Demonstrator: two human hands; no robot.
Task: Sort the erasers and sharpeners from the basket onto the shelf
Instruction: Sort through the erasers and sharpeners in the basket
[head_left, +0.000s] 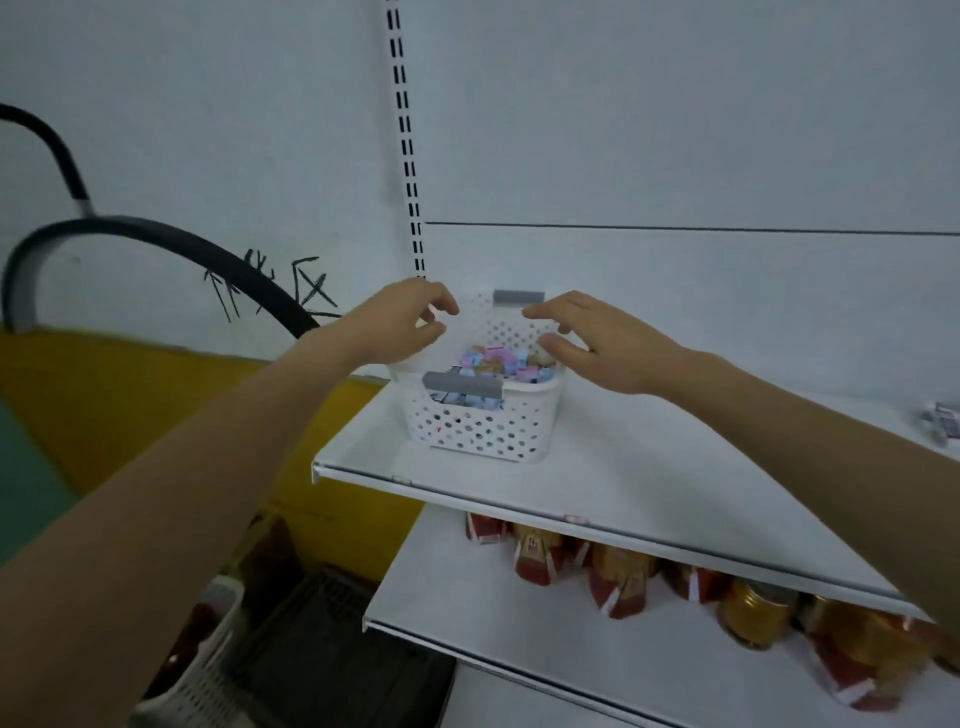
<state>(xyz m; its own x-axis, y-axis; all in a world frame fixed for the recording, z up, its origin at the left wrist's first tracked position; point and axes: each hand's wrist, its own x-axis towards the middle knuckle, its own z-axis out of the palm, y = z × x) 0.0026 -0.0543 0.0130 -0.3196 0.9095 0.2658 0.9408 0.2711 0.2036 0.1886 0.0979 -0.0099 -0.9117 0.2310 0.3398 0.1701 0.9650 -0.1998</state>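
The white perforated basket (483, 431) is seen standing on the upper shelf (649, 467), directly beneath both sets of fingers, and the pastel heap of erasers and sharpeners (504, 361) is held inside it, just below the fingertips. The left hand (400, 325) is poised over the far left rim with its fingers (441, 306) curled toward the thumb; whether a small piece is pinched there or only the rim is touched cannot be told through the blur. The right hand (602, 348) is held over the right rim with its fingers (545, 312) loosely spread and nothing grasped. The step in hand is judged to be the first pick from the heap. It is best done by lowering the fingertips straight into the pile between the two grey handles (462, 387), so that one piece is pinched at a time and its kind is checked before release. The bare shelf surface on the near side of the right fingers is suggested for one kind, and a separate patch beside it for the other. The basket may slide if the rim is dragged, so it should be steadied.
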